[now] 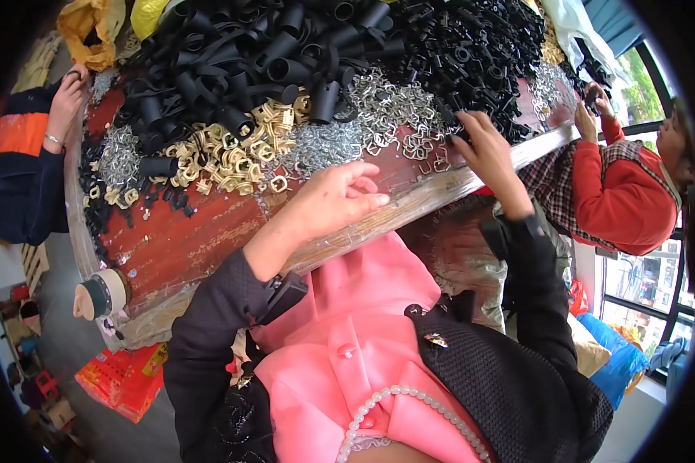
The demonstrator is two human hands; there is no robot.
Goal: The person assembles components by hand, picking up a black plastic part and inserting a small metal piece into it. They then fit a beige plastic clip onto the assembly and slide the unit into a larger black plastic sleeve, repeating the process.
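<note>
Single head cam, fisheye, steeply down, close over red table [177,239], tilted.

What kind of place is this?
Probably a small workshop for hand-sorting or assembling parts: a red table heaped with black plastic tubes, silver metal clips and gold buckles, with other people seated around it.

table [177,239]: worn red top, edge wrapped in clear film | floor [77,339]: grey concrete, red bag [120,378] lying on it | window [649,285]: dark frame at right, daylight in, green foliage outside | blue sack [618,359] below the window
</note>
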